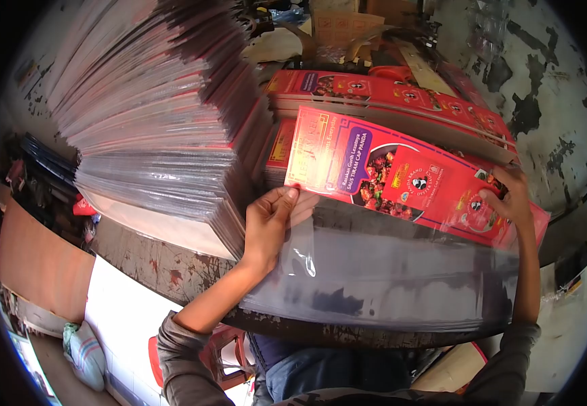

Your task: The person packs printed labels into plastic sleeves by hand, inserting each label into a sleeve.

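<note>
A long red printed sheet [347,162] with food pictures and a purple label is held across the middle, tilted down to the right. My left hand [266,227] pinches its lower left corner between thumb and fingers, with clear plastic hanging just beside it. My right hand [512,196] grips the sheet's right end, fingers curled at the upper edge and thumb over the front. Glossy clear plastic shows over that right end. Below the sheet lies a pile of clear plastic sleeves [401,284]. Behind it are stacked more red printed sheets [374,89].
A tall, leaning stack of plastic-covered sheets [158,149] rises at the left. The worn table [171,274] has its front edge near my body. A red plastic stool [229,352] stands below. Assorted clutter and a peeling wall [537,81] are behind.
</note>
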The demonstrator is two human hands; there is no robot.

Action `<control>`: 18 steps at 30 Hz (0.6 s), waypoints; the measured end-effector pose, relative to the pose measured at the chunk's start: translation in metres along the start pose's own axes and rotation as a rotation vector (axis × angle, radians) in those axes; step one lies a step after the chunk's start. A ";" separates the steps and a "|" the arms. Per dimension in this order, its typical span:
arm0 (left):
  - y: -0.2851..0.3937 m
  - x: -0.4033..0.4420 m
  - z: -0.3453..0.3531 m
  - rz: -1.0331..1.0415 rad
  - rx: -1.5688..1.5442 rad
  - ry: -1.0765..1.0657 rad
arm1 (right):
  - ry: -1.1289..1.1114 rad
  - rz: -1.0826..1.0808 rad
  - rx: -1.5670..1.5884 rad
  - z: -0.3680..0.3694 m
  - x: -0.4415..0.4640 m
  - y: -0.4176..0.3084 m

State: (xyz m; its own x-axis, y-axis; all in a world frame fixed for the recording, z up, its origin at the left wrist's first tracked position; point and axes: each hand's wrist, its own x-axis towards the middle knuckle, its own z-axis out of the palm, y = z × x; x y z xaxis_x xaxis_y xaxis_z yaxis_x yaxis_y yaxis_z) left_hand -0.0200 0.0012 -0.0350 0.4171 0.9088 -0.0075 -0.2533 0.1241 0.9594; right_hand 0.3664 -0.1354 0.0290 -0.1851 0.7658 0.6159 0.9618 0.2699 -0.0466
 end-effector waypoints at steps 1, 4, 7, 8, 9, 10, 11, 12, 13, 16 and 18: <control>0.001 -0.002 0.001 0.005 0.006 0.006 | -0.028 -0.006 -0.013 0.000 0.002 0.002; -0.001 0.002 0.000 0.041 0.013 0.017 | -0.045 -0.051 -0.050 0.007 0.008 0.000; -0.001 0.003 0.000 0.066 0.026 0.023 | -0.262 0.074 -0.096 0.013 0.015 -0.025; 0.000 0.002 0.001 0.066 0.045 0.032 | -0.246 0.174 -0.020 0.021 0.020 -0.037; 0.001 0.001 0.002 0.065 0.066 0.041 | -0.230 0.274 0.058 0.029 0.025 -0.049; 0.001 0.001 0.002 0.066 0.076 0.040 | -0.228 0.282 0.063 0.037 0.030 -0.062; 0.001 0.000 0.001 0.057 0.087 0.036 | -0.149 0.293 0.125 0.046 0.035 -0.077; 0.000 0.000 0.001 0.069 0.103 0.037 | -0.070 0.307 0.188 0.054 0.037 -0.087; -0.001 -0.001 0.000 0.077 0.120 0.037 | -0.069 0.327 0.198 0.060 0.038 -0.092; 0.001 -0.003 0.000 0.093 0.136 0.052 | -0.161 0.294 0.153 0.068 0.039 -0.087; 0.000 -0.002 0.000 0.095 0.145 0.047 | -0.146 0.275 0.111 0.068 0.038 -0.076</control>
State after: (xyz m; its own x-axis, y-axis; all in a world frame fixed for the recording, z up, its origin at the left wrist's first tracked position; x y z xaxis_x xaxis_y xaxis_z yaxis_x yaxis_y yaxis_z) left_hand -0.0209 -0.0011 -0.0346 0.3548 0.9319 0.0754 -0.1598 -0.0190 0.9870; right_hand 0.2722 -0.0871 0.0026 0.0437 0.8924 0.4491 0.9532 0.0974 -0.2861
